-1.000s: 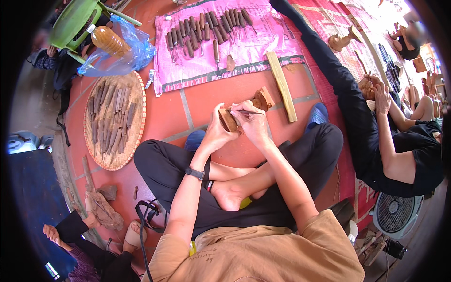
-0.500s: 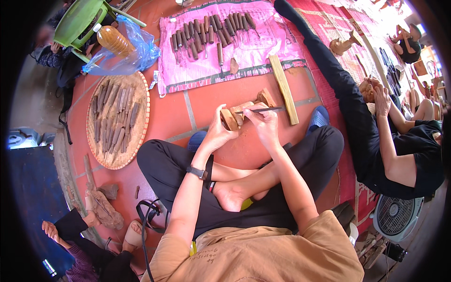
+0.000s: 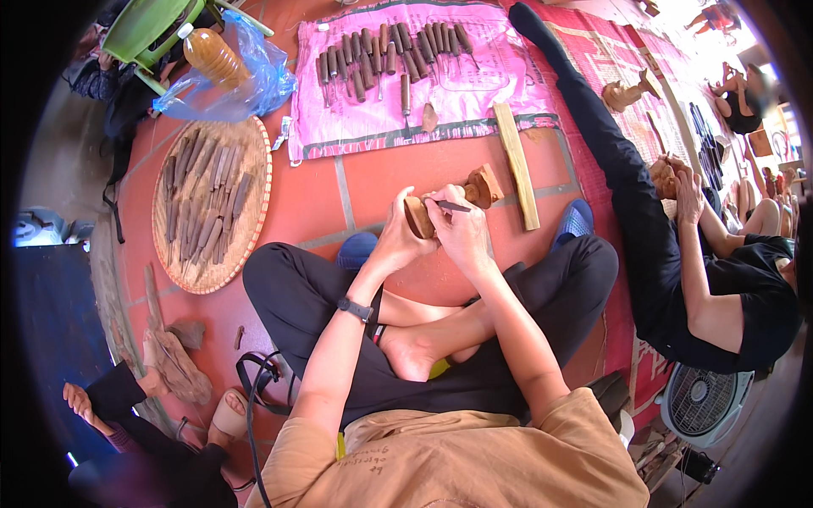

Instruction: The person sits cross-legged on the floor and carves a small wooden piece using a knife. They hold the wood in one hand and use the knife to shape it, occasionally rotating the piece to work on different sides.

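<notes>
Two bare hands meet at the centre of the frame over a brown carved wooden piece [image 3: 419,218]. The left hand [image 3: 401,240] grips its near, blocky end, fingers wrapped behind the wood. The right hand [image 3: 461,232] is closed around a slim dark tool [image 3: 452,206], whose shaft shows to the right of the fingers; its working tip is hidden. More carved wood shows just above and to the right of the right hand, seemingly the same piece's other end, though the join is covered.

The likeliest trouble is a slip: the left fingers lie close beside the right, so a tool skidding off the wood, or the piece twisting in a grip with no clamp in view, could cut them. Pressing too hard might also chip the carving. A dropped tool could fall toward the bare foot [image 3: 412,354] at lower centre.

Dark-handled tools [image 3: 405,95] lie on a pink sheet [image 3: 508,72] at upper centre; a round woven tray [image 3: 257,157] of more sits at left. A pale wooden batten [image 3: 517,169] lies right of the carving.
</notes>
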A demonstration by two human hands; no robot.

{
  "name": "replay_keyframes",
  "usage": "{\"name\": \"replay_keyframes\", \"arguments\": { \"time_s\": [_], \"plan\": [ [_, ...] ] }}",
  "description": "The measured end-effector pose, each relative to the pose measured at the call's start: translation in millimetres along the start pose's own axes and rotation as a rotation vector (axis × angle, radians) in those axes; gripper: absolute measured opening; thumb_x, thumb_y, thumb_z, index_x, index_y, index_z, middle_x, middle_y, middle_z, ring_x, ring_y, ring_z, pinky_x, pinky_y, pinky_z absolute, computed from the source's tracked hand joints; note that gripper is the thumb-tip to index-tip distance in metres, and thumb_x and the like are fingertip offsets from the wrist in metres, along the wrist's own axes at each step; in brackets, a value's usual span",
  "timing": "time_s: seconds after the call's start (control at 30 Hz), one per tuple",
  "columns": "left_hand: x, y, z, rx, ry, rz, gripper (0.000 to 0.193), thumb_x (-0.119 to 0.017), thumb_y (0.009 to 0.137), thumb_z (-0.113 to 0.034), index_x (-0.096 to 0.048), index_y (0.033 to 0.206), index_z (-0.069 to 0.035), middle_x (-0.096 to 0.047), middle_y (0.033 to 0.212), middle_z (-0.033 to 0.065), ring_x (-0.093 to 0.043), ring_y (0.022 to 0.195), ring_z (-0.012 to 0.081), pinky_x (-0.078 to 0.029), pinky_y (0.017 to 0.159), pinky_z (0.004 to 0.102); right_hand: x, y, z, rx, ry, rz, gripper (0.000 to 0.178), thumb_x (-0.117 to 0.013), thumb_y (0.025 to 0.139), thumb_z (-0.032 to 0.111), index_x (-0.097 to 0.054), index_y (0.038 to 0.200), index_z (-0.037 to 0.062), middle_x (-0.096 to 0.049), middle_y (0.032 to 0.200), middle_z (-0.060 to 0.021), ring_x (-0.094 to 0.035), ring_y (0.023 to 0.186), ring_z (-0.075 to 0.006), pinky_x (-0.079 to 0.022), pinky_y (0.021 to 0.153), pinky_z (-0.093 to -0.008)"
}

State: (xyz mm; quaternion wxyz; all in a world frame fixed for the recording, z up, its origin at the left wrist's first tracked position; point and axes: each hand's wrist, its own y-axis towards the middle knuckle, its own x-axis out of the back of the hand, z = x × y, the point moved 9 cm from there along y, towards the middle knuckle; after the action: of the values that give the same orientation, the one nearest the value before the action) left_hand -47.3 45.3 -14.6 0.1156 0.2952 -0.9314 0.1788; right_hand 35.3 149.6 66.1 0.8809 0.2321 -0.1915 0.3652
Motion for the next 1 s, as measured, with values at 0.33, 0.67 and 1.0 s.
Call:
{"name": "replay_keyframes", "arguments": {
  "time_s": [0.33, 0.67, 1.0],
  "plan": [
    [-2.2, 0.8, -7.7, -0.033, 0.021, -0.024, 0.112, -0.089, 0.063, -0.022, -0.021, 0.15, -0.005, -0.038, 0.144, 0.0272, -0.044, 0.135, 0.041, -0.042, 0.109, 0.0465, 6.7, 7.2, -0.5, -0.043, -0.002, 0.055, 0.014, -0.065, 0.087, 0.005, -0.052, 0.093, 0.0045, -0.065, 0.086, -0.0166, -0.066, 0.074, -0.0389, -0.052, 0.065, -0.0443],
    [-2.7, -1.5, -9.7, -0.085, 0.05, -0.045, 0.111, -0.088, 0.063, -0.022, -0.02, 0.15, -0.005, -0.038, 0.14, 0.0301, -0.045, 0.131, 0.0453, -0.043, 0.108, 0.0469, 6.1, 0.4, 5.6, 0.005, -0.024, 0.135, 0.014, -0.064, 0.088, 0.006, -0.052, 0.094, 0.0065, -0.065, 0.09, -0.0163, -0.065, 0.08, -0.039, -0.052, 0.068, -0.0449],
    [2.0, -8.5, -20.0, -0.067, 0.064, -0.072, 0.11, -0.085, 0.064, -0.017, -0.019, 0.152, -0.004, -0.041, 0.141, 0.0277, -0.048, 0.131, 0.0427, -0.043, 0.108, 0.0463, 16.5, -12.2, 13.6, 0.05, -0.033, 0.169, 0.012, -0.065, 0.088, 0.002, -0.053, 0.09, 0.0049, -0.067, 0.091, -0.0149, -0.066, 0.075, -0.0363, -0.054, 0.067, -0.0405]
  ]
}}
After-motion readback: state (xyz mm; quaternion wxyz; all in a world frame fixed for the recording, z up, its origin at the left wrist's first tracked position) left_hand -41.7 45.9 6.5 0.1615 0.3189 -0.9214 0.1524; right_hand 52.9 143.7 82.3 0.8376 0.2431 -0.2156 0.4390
